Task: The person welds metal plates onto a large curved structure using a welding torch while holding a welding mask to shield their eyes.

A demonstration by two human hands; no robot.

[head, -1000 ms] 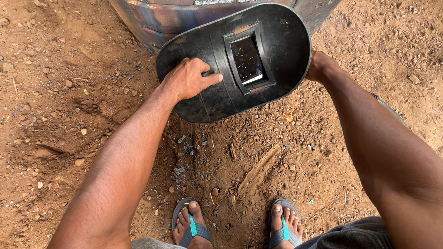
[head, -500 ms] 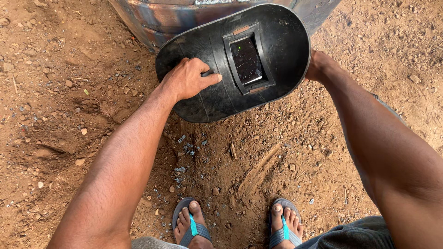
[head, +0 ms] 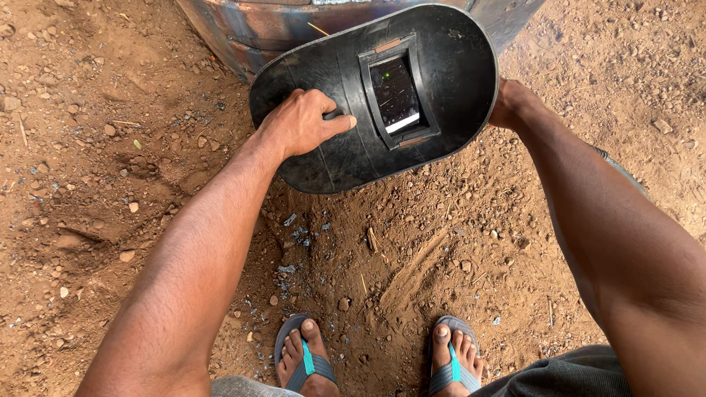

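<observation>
A black oval welding shield (head: 441,81) with a dark rectangular viewing window (head: 396,92) is held in front of me, its inner side facing up. My left hand (head: 300,121) grips the shield's left part, thumb pointing toward the window. My right hand (head: 509,103) reaches behind the shield's right edge; its fingers are hidden, so what it holds cannot be seen. Beyond the shield stands a rusty bluish metal drum (head: 250,29).
Reddish dirt ground with small stones and scattered bits of metal scrap (head: 294,242) lies below. My two feet in grey sandals with teal straps (head: 305,360) (head: 456,360) stand at the bottom edge.
</observation>
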